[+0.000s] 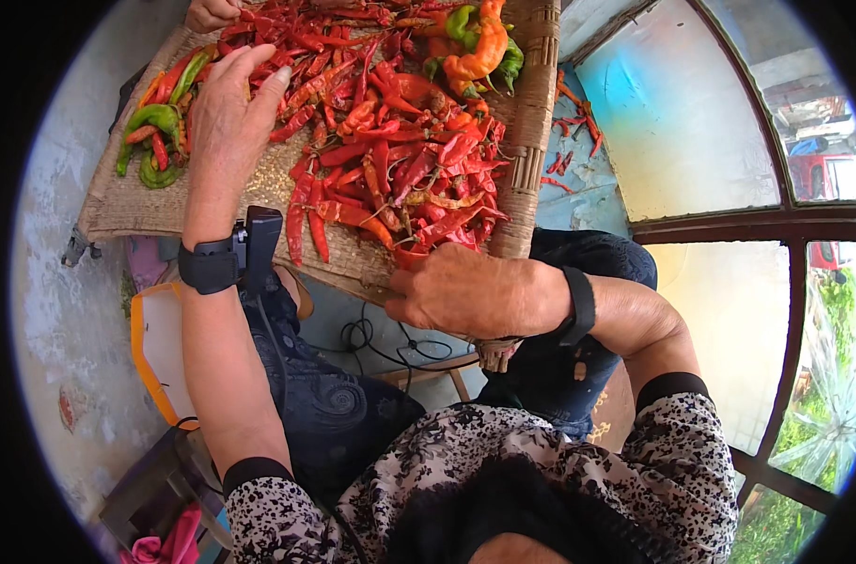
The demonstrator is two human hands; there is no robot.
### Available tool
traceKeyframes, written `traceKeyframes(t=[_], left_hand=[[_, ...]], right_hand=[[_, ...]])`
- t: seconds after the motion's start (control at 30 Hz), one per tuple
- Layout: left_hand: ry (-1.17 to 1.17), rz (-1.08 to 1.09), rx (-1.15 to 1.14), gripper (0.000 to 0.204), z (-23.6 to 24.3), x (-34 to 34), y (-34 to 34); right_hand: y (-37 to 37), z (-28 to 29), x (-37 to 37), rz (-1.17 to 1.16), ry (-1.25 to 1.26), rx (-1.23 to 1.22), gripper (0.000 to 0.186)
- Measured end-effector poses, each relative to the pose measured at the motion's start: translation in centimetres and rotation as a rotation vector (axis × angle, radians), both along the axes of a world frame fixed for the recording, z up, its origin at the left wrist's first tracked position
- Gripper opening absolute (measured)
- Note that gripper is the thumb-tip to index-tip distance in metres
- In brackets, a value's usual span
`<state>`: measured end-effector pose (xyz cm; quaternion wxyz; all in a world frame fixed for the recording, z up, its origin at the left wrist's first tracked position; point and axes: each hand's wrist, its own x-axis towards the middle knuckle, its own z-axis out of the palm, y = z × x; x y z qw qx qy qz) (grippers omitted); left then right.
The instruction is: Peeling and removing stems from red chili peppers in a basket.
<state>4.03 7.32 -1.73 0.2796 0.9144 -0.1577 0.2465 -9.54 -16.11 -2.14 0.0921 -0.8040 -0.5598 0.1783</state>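
Observation:
A heap of red chili peppers (390, 150) covers much of a woven tray (240, 226). My left hand (228, 127) is over the tray's left part, fingers outstretched and apart, between the red heap and a small group of green and red chili peppers (157, 127). Nothing shows in its grasp. My right hand (470, 293) is curled at the tray's near right edge, its fingers bent inward and touching the nearest red chili peppers; what lies inside them is hidden. Larger orange and green peppers (477, 56) lie at the far right corner.
Another person's hand (212, 13) reaches in at the far left edge of the tray. Scattered red chili peppers (578, 117) lie beyond the tray's right rim. A framed window (719, 226) stands at the right. Black cables (381, 348) hang below the tray, near my knees.

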Motion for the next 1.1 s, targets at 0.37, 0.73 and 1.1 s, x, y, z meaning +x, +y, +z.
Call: traceKeyframes(t=[0.37,0.73,1.1], left_hand=[[0.471,-0.284,-0.251,0.025,1.1,-2.3,-2.5],[0.677,-0.597,-0.731,0.017,2.0,-4.8,-6.6],[0.333,0.335,0.241,0.034,2.2,-1.5,0.7]], right_hand=[[-1.3,0.5,2.2,-0.178,0.49,0.472,0.01],[-1.6,1.7,6.6,-0.911,0.879,1.018,0.014],[-1.8,2.6,6.8,-0.784,0.691,0.936,0.02]])
